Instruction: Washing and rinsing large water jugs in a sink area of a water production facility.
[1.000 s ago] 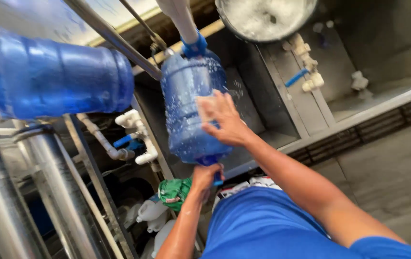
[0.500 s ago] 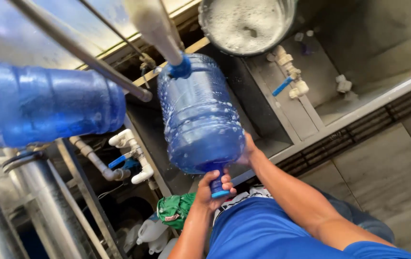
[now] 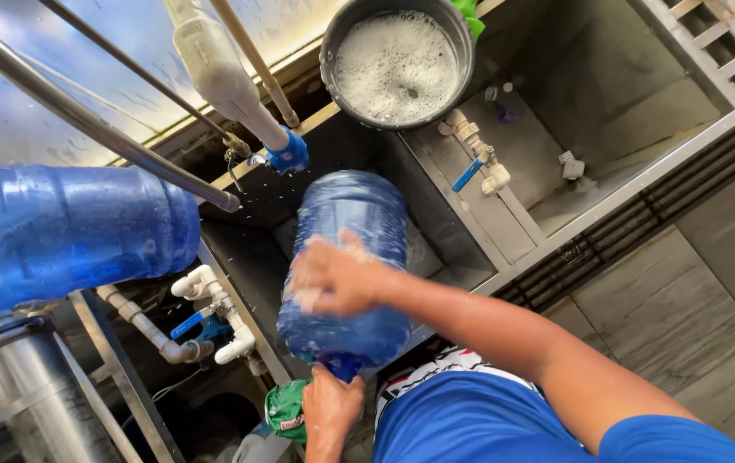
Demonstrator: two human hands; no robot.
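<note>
Gripping blue water jug (image 3: 346, 266) over steel sink's (image 3: 470, 249) front edge | right hand (image 3: 333, 276) splayed flat on wet side | left hand (image 3: 331, 403) fingers curled round neck | clear of blue-tipped brush (image 3: 286, 154) | soapy bucket (image 3: 397, 60) at far edge | rinse apparently pending

Two large blue water bottles are in view: one (image 3: 346, 266) held over the steel sink, the other (image 3: 67, 231) lying on its side at the sink's left edge. Two hands are on the held bottle, the right hand (image 3: 333, 276) on its side and the left hand (image 3: 331, 403) at its neck. One round basin (image 3: 397, 60) of foamy water sits at the sink's far edge. One green cloth (image 3: 286, 410) lies below.
</note>
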